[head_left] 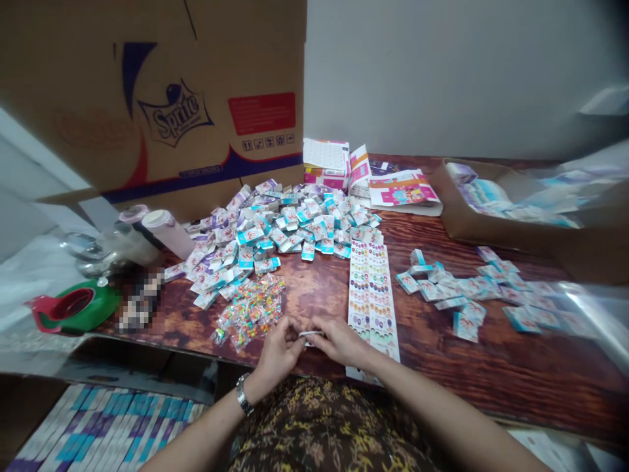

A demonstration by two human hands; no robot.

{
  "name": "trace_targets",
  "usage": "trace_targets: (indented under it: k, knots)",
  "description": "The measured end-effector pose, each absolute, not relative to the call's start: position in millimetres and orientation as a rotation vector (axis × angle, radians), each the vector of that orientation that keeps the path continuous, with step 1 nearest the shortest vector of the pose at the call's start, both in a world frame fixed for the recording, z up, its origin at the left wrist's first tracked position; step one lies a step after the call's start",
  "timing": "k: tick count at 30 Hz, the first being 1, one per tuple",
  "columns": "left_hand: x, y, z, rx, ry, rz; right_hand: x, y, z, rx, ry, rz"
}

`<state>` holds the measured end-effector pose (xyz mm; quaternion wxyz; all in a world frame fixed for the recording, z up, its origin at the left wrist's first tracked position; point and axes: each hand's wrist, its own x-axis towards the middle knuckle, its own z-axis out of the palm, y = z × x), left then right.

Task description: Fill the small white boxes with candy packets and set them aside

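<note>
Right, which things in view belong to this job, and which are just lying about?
Likely the job:
- small white piece, being held
- piled small boxes
- clear packets of colourful bits
- printed sheet beside the right hand

Probably just lying about:
- pinkish bottle
- printed cardboard at the back

Bare tabletop (314, 288) lies ahead, blocked farther back by heaped boxes (295, 226).

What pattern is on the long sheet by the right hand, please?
The long sheet has multicoloured rows on white; head view.
</note>
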<state>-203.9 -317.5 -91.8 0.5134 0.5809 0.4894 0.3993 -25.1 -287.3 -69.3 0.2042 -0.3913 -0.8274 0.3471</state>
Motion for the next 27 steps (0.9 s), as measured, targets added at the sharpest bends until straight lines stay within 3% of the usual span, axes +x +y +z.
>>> trace_targets:
  k: [4, 10, 17, 27]
  knots:
    - [-233.7, -330.2, -94.1, 1.952, 1.249, 0.891, -19.8, -275.7, -69.7, -1.184, -2.243, 0.905]
    - [-247.1, -329.5, -108.6, 2.682, 1.291, 0.439, -19.4, -252.7, -71.5, -1.268, -2.207, 0.826]
    - [-197.7, -312.6, -115.2, 2.722, 1.407, 0.367, -21.9, -234.1, -85.4, -1.37, -2.116, 0.782]
    - [-212.5, -322.1, -113.2, 2.702, 1.395, 0.374, -29.3, -227.5, -100.8, -1.375, -2.092, 0.982]
